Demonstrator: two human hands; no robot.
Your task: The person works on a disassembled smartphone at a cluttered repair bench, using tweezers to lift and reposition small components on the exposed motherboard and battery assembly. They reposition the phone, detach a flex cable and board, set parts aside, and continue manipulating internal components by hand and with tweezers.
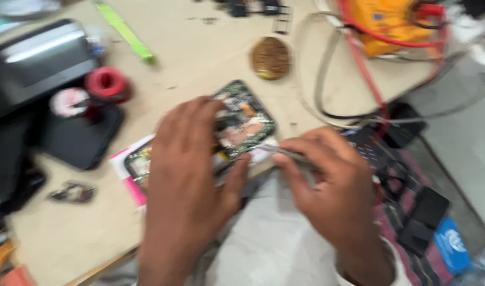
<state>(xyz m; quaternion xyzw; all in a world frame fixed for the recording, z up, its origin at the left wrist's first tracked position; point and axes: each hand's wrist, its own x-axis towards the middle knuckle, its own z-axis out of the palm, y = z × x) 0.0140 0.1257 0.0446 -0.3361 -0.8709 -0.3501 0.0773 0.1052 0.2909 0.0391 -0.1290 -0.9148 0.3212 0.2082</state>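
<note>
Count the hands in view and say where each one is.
2. The left hand lies over the opened phone; the right hand holds thin tweezers at its edge.

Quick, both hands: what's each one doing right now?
Left hand: resting flat, open, on the opened phone.
Right hand: pinched shut on thin metal tweezers.

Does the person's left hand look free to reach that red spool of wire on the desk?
Probably yes. The left hand rests on the opened phone, and bare tabletop lies between it and the red spool; nothing visibly blocks the way.
</note>
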